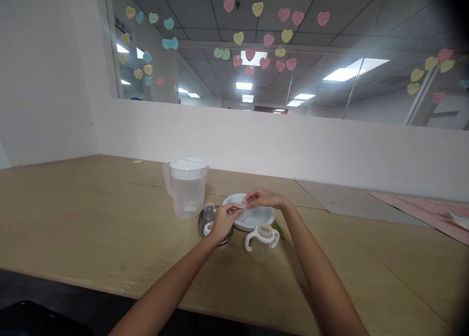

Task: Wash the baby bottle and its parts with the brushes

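Note:
A small clear round piece point(241, 204), perhaps a silicone bottle part, is pinched in the fingers of my left hand point(223, 222). From the other side, my right hand point(264, 198) bends over it, its closed fingertips at the rim. Both hands are above a white plate point(262, 216). Below my left hand lies a round metal tray point(201, 227) with a clear cap point(209, 211) and a white bottle collar point(208, 228), partly covered by the hand. In front of the plate stands an open clear baby bottle point(261, 250) with a white two-handled ring point(249, 239).
A lidded clear pitcher point(188, 192) stands behind the tray at the left. A long green item point(279, 230) sticks out beside the plate. Farther right, a pink cloth point(414, 211) lies on a grey sheet point(340, 201). A white wall point(256, 143) closes off the table's back.

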The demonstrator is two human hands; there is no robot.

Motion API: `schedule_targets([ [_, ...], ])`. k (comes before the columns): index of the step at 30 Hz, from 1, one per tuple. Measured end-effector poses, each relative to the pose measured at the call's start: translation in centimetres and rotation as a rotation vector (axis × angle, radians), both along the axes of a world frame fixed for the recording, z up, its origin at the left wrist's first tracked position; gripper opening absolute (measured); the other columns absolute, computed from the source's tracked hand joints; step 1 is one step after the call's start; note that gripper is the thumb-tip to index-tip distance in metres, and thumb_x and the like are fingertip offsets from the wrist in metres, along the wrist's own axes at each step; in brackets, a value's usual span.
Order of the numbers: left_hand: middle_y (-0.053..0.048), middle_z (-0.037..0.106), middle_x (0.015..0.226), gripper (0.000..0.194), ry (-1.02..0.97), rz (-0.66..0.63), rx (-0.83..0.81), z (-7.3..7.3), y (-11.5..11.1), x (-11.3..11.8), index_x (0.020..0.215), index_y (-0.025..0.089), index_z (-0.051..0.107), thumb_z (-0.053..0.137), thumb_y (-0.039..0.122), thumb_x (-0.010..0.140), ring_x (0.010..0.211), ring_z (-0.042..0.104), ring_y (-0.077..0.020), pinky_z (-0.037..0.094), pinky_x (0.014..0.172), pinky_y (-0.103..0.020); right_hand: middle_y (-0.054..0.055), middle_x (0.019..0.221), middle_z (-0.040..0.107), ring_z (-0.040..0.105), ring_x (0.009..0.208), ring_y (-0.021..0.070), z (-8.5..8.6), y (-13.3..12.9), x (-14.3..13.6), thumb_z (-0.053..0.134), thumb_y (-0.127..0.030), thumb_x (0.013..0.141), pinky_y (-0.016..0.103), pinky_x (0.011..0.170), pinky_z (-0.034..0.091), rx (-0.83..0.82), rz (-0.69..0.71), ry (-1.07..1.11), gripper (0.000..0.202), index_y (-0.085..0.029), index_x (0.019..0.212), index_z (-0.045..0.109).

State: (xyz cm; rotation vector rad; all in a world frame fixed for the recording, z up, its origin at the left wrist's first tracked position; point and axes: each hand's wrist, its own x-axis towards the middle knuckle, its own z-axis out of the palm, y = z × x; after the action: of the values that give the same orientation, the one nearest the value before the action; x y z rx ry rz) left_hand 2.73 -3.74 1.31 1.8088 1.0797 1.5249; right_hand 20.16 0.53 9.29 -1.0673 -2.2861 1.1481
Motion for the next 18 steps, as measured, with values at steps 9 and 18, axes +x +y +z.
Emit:
schedule_targets([
  [9, 0.000, 0.062, 0.067, 0.012, 0.156, 0.150, 0.088, 0.0, 0.2, -0.6, 0.071, 0.017, 0.063, 0.057, 0.027, 0.066, 0.063, 0.052, -0.0122, 0.037, 0.063, -0.023, 0.003, 0.077, 0.063, 0.058, 0.074, 0.0119, -0.5, -0.7, -1.6, 0.059, -0.024, 0.067, 0.023, 0.068, 0.046, -0.129, 0.029, 0.036, 0.021, -0.014, 0.086, 0.058],
  [18, 0.004, 0.046, 0.050, 0.017, 0.045, 0.200, -0.111, -0.6, 1.5, -1.7, 0.070, 0.018, 0.054, 0.039, 0.016, 0.065, 0.051, 0.045, -0.0114, 0.031, 0.051, -0.021, -0.001, 0.045, 0.055, 0.050, 0.047, 0.0099, -2.6, 1.2, -0.5, 0.057, -0.006, 0.052, 0.019, 0.048, 0.039, 0.074, -0.174, -0.583, 0.009, -0.012, 0.057, 0.061],
])
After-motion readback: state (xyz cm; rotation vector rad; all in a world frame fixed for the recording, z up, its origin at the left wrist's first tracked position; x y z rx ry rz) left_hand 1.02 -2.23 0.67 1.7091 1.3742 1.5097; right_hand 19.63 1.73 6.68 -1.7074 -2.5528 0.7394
